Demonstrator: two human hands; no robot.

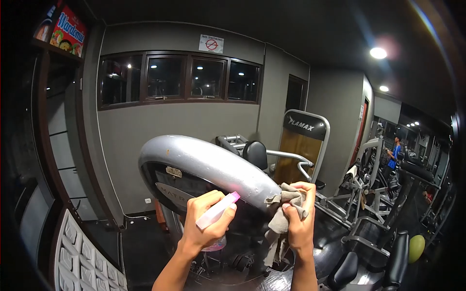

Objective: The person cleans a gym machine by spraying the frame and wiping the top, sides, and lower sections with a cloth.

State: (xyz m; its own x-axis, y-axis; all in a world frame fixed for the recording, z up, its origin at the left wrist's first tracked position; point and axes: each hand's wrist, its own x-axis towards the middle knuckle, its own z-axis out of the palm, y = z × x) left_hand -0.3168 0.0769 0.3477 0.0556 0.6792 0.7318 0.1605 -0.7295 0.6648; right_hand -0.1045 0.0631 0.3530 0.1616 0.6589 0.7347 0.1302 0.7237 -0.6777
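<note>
My left hand (201,225) is wrapped round a spray bottle (218,212) with a white head and a pink nozzle. That nozzle points at the silver curved frame (204,160) of a gym machine, and part of the bottle's body shows below the hand. In my right hand (302,220) is a crumpled grey cloth (280,220), its loose end hanging down. The cloth lies against or very close to the lower right end of the silver frame; contact is hard to make out. A dark panel with partly covered lettering sits inside the frame.
Behind stands another machine with a PLAMAX panel (303,127) and a black pad (256,155). More gym equipment fills the right side, with a green ball (416,249). A person in blue (394,154) stands far back. White moulded panel (85,257) at lower left.
</note>
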